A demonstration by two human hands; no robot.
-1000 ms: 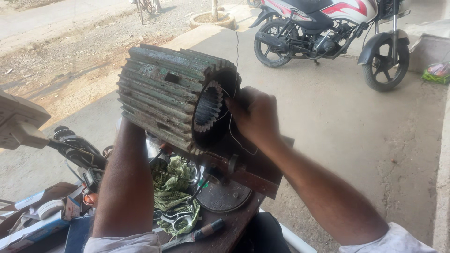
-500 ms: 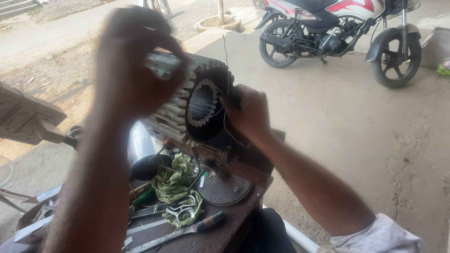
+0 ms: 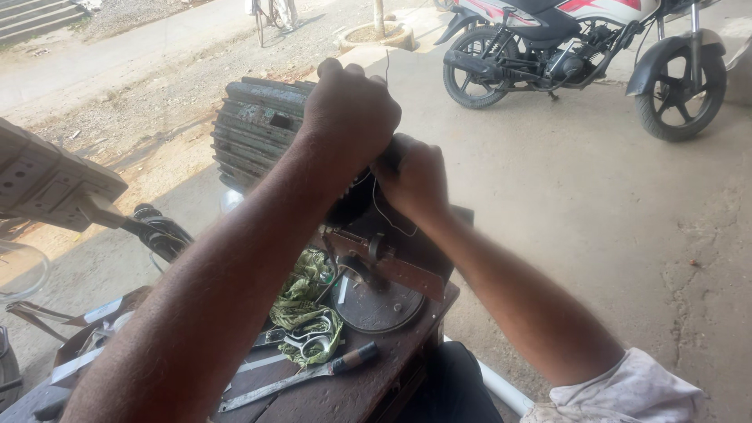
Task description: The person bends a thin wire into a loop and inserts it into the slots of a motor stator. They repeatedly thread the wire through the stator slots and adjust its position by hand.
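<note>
A ribbed, grey-green motor stator (image 3: 254,129) lies on its side on a wooden workbench (image 3: 352,392), its open end facing me. My left hand (image 3: 348,110) is a closed fist over that open end. A thin wire (image 3: 387,66) rises just beside the fist, apparently gripped in it. My right hand (image 3: 411,176) is closed on the stator's near rim, touching the left hand. A loop of the same thin wire hangs under the right hand. Both hands hide the bore.
On the bench lie a green cloth (image 3: 301,294), scissors (image 3: 309,341), a long-bladed tool (image 3: 313,374) and a round metal disc (image 3: 380,301). A motorcycle (image 3: 580,55) stands on the concrete at the back right. A pale board (image 3: 47,184) juts in at left.
My left arm came from beside the stator, swung up in a blur, and its fist now sits at the open end. The right hand stayed on the rim.
</note>
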